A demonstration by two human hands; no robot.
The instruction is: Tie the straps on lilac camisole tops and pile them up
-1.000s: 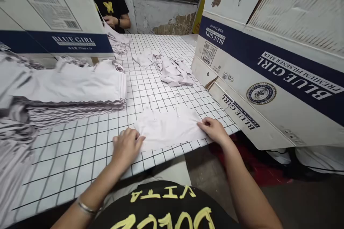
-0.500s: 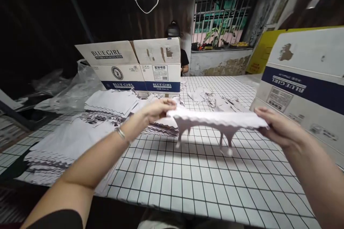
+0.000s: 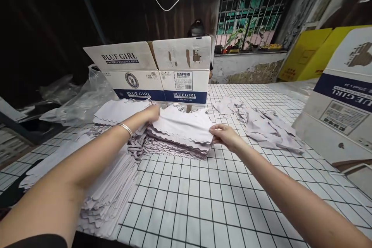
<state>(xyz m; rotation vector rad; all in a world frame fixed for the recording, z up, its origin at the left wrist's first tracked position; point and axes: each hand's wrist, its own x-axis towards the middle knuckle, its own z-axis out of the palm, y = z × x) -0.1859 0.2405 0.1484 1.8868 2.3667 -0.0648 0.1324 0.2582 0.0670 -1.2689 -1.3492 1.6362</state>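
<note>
A pale, scallop-edged fabric piece [image 3: 186,126] lies on top of a stack of like pieces [image 3: 176,149] on the grid-patterned tablecloth. My left hand [image 3: 153,113] is closed at the upper left corner of this piece, its fingertips partly hidden. At the right edge, my right hand [image 3: 226,136] pinches the fabric between thumb and fingers. Between my hands the cloth lies nearly flat, with a slight crease. Another stack of pale pieces [image 3: 112,186] sits beneath and beside my left forearm, and a further pile [image 3: 119,111] is just left of my left hand.
Behind the stacks stands a white and blue beer carton [image 3: 186,73]. Loose fabric pieces [image 3: 267,128] are spread to the right, before a second carton [image 3: 343,116]. Clear plastic bags [image 3: 87,93] lie at the left back. The gridded tablecloth [image 3: 221,197] extends toward me.
Both hands have come down and leftward with the fabric piece, which hung stretched in the air and now rests on the stack. The view has shifted slightly left.
</note>
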